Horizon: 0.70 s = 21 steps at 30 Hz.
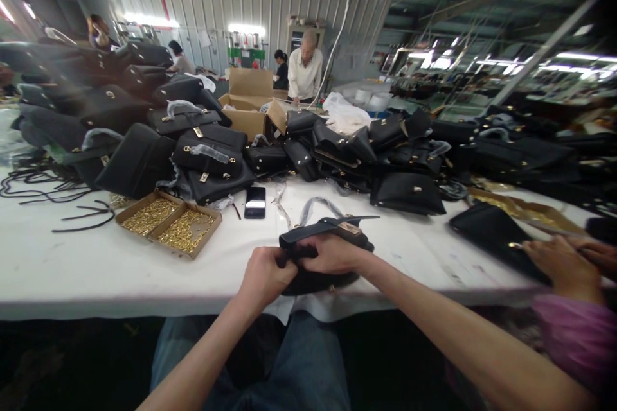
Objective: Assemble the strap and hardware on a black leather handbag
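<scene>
Head view: bag [315,284] at lower centre of the frame, on the surface [116,273].
My left hand [265,276] pinches it; my right hand's [332,253] fingers, under the flap [301,233], I can't read. Should the left pinch slacken, the bag may twist away.

black phone [255,200] on white table [87,266] | open cardboard carton [244,123] | white-shirted person [304,77], standing behind

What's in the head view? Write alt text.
The left hand and right hand handle a black bag with its flap raised, on a white table. Around it lie more black bags, a phone and a cardboard tray of gold-coloured pieces.
</scene>
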Each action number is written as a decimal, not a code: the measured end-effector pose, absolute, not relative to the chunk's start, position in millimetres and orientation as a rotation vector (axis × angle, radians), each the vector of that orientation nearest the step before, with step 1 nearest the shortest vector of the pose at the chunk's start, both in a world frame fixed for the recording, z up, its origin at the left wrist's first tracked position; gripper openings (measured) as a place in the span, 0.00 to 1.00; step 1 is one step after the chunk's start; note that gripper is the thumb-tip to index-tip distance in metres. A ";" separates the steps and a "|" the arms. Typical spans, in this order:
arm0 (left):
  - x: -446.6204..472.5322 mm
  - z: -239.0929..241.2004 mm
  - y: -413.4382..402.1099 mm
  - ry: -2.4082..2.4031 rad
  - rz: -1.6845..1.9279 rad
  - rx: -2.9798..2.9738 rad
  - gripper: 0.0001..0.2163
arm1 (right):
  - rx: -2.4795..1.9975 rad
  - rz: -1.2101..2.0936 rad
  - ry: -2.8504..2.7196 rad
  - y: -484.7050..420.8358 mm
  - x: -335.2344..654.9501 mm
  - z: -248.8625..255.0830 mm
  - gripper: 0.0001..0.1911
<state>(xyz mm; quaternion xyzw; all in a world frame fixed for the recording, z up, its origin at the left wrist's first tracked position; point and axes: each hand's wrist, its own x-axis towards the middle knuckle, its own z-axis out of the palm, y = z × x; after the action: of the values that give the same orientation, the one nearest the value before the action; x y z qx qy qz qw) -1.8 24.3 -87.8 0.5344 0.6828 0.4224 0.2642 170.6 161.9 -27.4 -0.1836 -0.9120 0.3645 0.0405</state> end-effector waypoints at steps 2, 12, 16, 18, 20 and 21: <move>-1.2 -89.1 23.4 1.851 1.148 1.441 0.10 | -0.580 1.123 -2.786 161.7 170.3 -28.0 0.12; 2.3 -82.9 28.7 1.894 1.164 1.421 0.11 | -0.631 1.157 -2.716 164.9 164.6 -40.8 0.14; 1.8 -81.9 30.5 1.870 1.201 1.340 0.10 | -0.673 1.121 -2.716 164.4 162.5 -41.9 0.10; 0.4 -82.5 29.2 1.794 1.223 1.293 0.10 | -0.684 1.120 -2.722 163.6 162.6 -40.9 0.09; -1.2 -83.2 27.4 1.716 1.223 1.250 0.10 | -0.684 1.133 -2.727 162.9 163.4 -39.9 0.10; -1.8 -83.7 26.7 1.690 1.217 1.232 0.10 | -0.684 1.139 -2.729 162.7 163.8 -39.4 0.10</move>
<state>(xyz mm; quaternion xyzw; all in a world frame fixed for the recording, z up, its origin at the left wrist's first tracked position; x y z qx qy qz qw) -1.8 26.7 -83.7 0.4764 0.6535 0.4704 0.3531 163.8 162.7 -39.4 -0.2250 -0.8978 0.3749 0.0531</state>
